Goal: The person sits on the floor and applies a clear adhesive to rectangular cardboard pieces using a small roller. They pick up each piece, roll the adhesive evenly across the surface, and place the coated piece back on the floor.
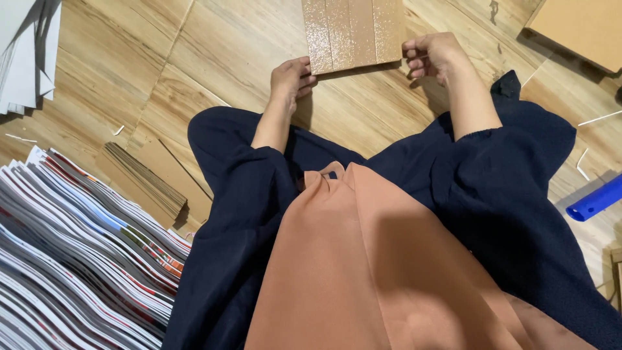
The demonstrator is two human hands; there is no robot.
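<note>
A glittery brown card (353,32) is held flat on the wooden floor (214,52), its upper part cut off by the frame. It is pinned at the near corners: the left hand (291,78) is closed on the left corner, the right hand (434,55) on the right one, apparently so that the card is kept square and steady. A fan of printed sheets (78,259) and a cardboard stack (149,178) are kept within reach on the left; a blue tool (595,202) lies to the right.
</note>
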